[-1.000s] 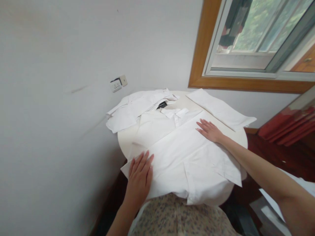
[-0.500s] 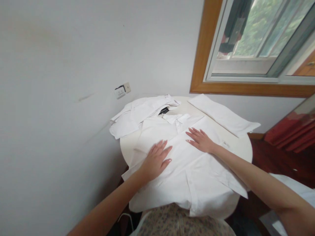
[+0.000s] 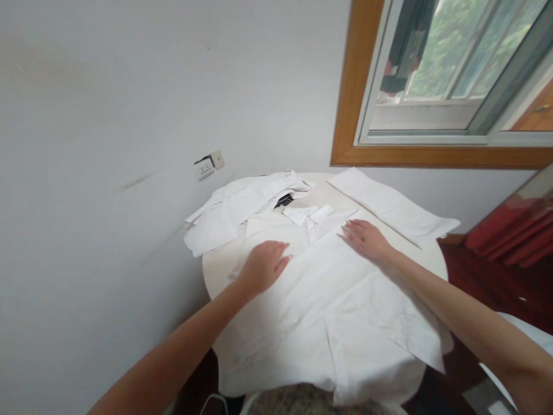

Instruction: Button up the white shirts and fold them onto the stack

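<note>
A white shirt (image 3: 311, 300) with a collar lies spread over a round table. Its collar points toward the wall and its lower edge hangs over the near side. Above the shirt's left part is my left hand (image 3: 265, 265), fingers lightly bent and thumb apart; whether it touches the cloth is hard to tell. My right hand (image 3: 367, 239) rests on the shirt's upper right, near the shoulder, with fingers loosely stretched and nothing seen in them.
Beneath is the round cream table (image 3: 216, 265). White folded cloths (image 3: 246, 199) lie at its back left, beside a small black striped piece (image 3: 284, 200). Another folded white cloth (image 3: 393, 207) lies at the right. Wall sockets (image 3: 204, 168) and a wood-framed window (image 3: 341, 132) are behind.
My hands have moved apart, the left slightly up and left, the right toward the shoulder. Both hands' fingers are less spread. The shirt's left side has shifted and looks smoother.
</note>
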A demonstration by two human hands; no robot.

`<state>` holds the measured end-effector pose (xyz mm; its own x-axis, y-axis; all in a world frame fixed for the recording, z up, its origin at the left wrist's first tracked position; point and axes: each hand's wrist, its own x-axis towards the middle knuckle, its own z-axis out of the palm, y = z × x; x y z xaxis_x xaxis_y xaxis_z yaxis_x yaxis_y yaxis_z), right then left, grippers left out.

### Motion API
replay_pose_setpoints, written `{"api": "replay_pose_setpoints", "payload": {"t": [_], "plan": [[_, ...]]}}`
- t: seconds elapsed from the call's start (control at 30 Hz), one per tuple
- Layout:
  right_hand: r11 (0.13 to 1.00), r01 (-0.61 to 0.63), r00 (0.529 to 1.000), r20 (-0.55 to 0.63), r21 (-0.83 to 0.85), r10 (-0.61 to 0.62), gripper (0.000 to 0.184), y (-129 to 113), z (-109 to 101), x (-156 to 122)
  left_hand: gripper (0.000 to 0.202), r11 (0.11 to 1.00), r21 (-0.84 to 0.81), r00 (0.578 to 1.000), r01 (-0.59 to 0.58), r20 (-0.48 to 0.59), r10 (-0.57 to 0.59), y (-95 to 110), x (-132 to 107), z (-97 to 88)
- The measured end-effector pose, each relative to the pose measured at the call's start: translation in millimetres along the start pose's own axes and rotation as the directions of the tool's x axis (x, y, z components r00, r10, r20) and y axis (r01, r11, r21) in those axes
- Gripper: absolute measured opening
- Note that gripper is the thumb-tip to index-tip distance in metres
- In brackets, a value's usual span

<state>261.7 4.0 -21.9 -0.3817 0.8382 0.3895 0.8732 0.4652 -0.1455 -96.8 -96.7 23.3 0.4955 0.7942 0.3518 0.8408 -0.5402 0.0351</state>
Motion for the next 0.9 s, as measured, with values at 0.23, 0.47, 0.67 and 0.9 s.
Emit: {"api": "replay_pose_setpoints", "payload": {"t": [0.23,0.47,0.67,0.9], "plan": [[0.91,-0.414,0.904,-0.111,0.022,0.414,0.045,18,7,81,0.036,0.912,0.138,0.921,0.386,-0.121,-0.371,-74,100,15.1],[0.939,-0.336,0.904,-0.254,0.075,0.344,0.045,32,30,84,0.039,0.908,0.164,0.922,0.386,-0.11,-0.372,-101,92,42.5],[0.917,-0.376,0.924,-0.121,-0.13,0.362,0.047,31,30,79,0.04,0.917,0.196,0.936,0.348,-0.122,-0.33,-108,91,47.8],[0.938,-0.294,0.951,-0.152,-0.182,0.269,0.038,27,27,77,0.033,0.911,0.209,0.933,0.357,-0.12,-0.338,-105,92,46.3]]}}
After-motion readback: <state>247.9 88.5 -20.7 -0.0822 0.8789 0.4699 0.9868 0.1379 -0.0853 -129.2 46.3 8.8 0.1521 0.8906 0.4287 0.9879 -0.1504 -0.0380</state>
